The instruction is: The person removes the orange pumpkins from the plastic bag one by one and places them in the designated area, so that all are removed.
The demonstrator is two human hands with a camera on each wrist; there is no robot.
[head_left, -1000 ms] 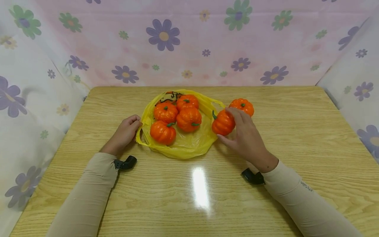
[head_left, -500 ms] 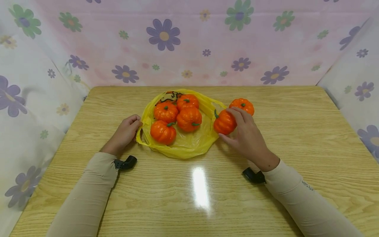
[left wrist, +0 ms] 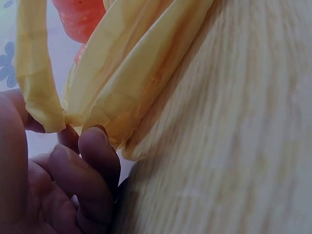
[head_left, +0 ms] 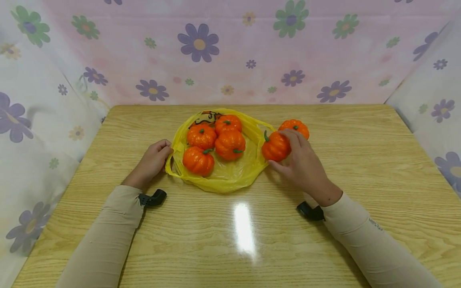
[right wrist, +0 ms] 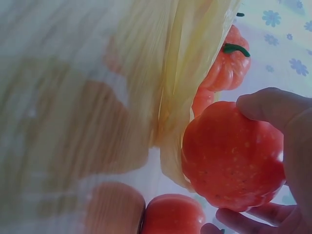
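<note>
My left hand (head_left: 155, 158) pinches the left edge of a yellow plastic bag (head_left: 230, 185) near its handle loop; in the left wrist view the fingertips (left wrist: 95, 141) meet the gathered plastic. Inside the spread bag lie several orange toy pumpkins (head_left: 230, 145) with green stems. At the bag's right rim my right hand (head_left: 304, 166) holds another pumpkin (head_left: 275, 146), thumb on the near side and fingers over the far side, stem toward the bag. The right wrist view shows this pumpkin (right wrist: 231, 156) against the yellow plastic. Just behind the hand sits one more pumpkin (head_left: 294, 127) on the table.
The wooden table (head_left: 201, 240) ends at a back edge against a flowered curtain (head_left: 234, 52), with more flowered cloth at both sides. Black wrist devices (head_left: 153, 198) sit on both arms. A bright light reflection lies on the table front.
My right hand has shifted slightly to the right with the pumpkin, away from the bag's middle. The left hand and the bagged pumpkins stay where they were.
</note>
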